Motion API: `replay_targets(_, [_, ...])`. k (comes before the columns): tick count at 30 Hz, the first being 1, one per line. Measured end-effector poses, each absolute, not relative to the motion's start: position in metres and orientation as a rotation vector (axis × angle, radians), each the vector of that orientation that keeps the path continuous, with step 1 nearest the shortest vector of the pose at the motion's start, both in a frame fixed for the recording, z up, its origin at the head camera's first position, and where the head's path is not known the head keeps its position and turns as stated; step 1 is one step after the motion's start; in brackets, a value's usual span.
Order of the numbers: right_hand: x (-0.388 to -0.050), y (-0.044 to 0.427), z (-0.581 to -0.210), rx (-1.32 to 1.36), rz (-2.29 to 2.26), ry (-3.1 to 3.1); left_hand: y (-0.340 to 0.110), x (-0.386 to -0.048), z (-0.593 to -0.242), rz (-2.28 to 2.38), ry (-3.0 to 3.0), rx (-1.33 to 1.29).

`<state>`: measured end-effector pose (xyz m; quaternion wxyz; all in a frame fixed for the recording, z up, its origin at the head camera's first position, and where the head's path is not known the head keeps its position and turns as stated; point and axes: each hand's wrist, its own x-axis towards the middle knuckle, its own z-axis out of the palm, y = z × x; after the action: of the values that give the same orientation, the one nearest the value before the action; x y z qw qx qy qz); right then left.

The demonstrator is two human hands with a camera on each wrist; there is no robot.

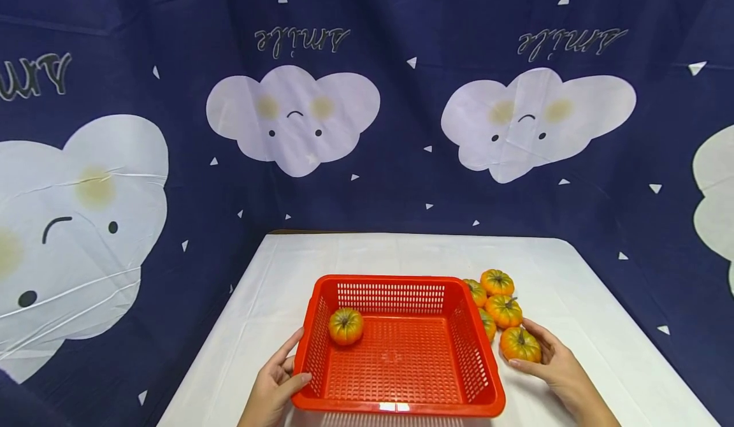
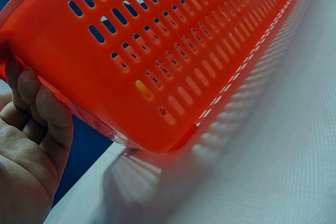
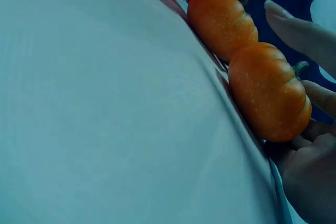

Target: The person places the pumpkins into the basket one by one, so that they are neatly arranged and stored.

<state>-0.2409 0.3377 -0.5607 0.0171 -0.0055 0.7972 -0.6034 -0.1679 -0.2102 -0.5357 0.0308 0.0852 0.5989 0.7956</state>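
Behind and on both sides of a white-covered table (image 1: 395, 253) hangs a dark blue curtain (image 1: 395, 191) printed with white clouds (image 1: 539, 105) bearing upside-down faces (image 1: 295, 118), small white triangles (image 1: 412, 63) and dark, pale-edged lettering (image 1: 312, 39).

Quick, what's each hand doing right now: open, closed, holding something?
Left hand: closed, holding the red basket by its rim.
Right hand: thumb and fingers around a pumpkin; whether it grips cannot be told.
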Motion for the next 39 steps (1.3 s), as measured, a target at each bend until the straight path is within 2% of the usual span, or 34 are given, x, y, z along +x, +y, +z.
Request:
replay_targets(16, [-0.233,0.328,-0.561,0.048,-1.754,2.574,-0.208,-0.168,-0.540,2.508,1.809,0.331])
replay_targets(30, [-0.232,0.336,-0.549,0.130,-1.686,2.646,-0.206,-0.168,-0.540,2.503,1.854,0.273])
replay_targets(39, [-0.247,0.333,-0.517,-0.099,-1.832,2.733,-0.208,-0.168,-0.540,2.498,1.846,0.296])
